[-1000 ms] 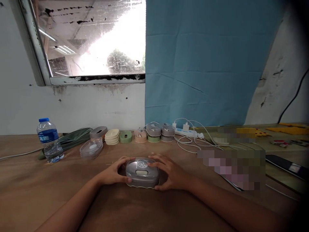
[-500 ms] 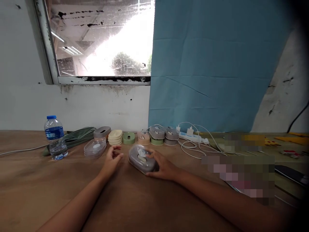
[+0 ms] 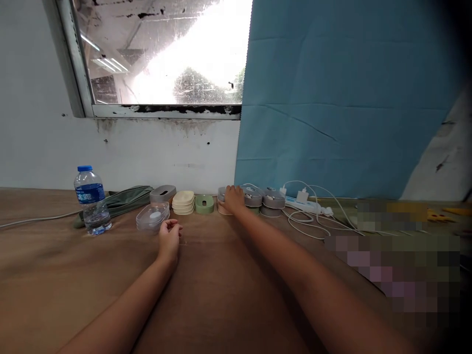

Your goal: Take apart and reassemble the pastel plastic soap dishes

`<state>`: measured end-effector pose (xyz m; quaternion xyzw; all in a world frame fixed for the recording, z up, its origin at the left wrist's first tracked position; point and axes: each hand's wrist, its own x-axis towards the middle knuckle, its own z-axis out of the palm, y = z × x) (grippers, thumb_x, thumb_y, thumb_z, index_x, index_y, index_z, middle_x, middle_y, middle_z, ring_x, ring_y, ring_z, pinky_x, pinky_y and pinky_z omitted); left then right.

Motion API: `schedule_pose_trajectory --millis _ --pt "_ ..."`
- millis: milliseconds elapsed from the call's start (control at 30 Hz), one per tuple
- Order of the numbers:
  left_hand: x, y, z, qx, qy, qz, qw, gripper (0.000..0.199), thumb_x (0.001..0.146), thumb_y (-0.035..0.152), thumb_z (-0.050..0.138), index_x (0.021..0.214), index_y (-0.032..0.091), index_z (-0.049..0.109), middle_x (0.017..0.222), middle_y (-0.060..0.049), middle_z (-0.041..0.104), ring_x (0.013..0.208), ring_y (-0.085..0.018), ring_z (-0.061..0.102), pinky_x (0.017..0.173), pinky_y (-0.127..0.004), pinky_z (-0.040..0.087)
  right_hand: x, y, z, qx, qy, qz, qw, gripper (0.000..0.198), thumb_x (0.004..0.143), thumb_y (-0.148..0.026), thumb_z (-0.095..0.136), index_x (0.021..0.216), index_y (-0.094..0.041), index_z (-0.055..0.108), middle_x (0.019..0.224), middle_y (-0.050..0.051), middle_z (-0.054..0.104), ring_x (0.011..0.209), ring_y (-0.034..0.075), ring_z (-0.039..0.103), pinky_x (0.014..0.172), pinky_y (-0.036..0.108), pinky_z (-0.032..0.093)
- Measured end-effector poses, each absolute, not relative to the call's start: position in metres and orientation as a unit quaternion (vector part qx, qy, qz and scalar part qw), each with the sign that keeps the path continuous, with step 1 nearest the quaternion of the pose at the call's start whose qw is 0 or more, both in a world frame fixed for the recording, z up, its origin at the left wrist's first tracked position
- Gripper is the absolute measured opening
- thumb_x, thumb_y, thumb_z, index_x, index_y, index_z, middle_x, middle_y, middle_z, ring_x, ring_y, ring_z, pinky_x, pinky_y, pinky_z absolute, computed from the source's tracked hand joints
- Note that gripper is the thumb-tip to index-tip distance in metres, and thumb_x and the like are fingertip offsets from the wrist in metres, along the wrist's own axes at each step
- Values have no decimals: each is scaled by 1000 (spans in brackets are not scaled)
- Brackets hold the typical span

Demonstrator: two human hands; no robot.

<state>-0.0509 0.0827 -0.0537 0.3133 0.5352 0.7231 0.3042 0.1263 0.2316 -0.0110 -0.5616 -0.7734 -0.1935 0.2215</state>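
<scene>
My right hand (image 3: 234, 199) reaches to the back of the table, its fingers over a grey box with a clear lid (image 3: 221, 193). That box rests on a peach box (image 3: 222, 209), partly hidden by the hand. My left hand (image 3: 170, 237) hovers over the table with loosely curled fingers and nothing visible in them. Just beyond it lie stacked clear lids (image 3: 152, 216). A green box with an oblong hole (image 3: 204, 204) and a stack of cream lids (image 3: 183, 202) stand between the hands, farther back.
Two more stacks topped by grey boxes (image 3: 273, 197) stand to the right, beside a white power strip (image 3: 303, 205) with loose cables. At the left are a water bottle (image 3: 92, 201), a dark green bag (image 3: 129, 202) and a grey open box (image 3: 162, 193).
My right hand has carried the grey lidded box from the table's middle back onto the peach box. My left hand has drawn slightly nearer to me. The view has shifted a little.
</scene>
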Motion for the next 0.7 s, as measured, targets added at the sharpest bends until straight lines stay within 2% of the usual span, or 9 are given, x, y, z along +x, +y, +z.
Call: schedule_pose_trajectory --millis 333,500,700 --pt "-51 83 -52 282 539 737 295 18 57 13 47 75 17 47 63 5 49 47 -7 40 47 -20 33 67 225 -36 -455 -865 -184 103 28 89 -31 52 112 -15 52 114 8 54 98 21 55 82 41 47" --pt "-53 87 -57 289 547 740 264 15 59 13 46 74 17 48 61 5 50 45 -7 41 46 -20 32 58 224 -45 -447 -873 -169 94 28 89 -30 52 113 -15 52 113 8 54 97 20 56 81 41 48" --pt "-62 89 -55 306 557 740 219 14 61 14 47 75 18 48 64 5 48 50 -8 43 50 -21 34 81 190 -26 -383 -903 -163 105 27 90 -33 50 108 -14 55 108 9 57 99 22 54 85 42 44"
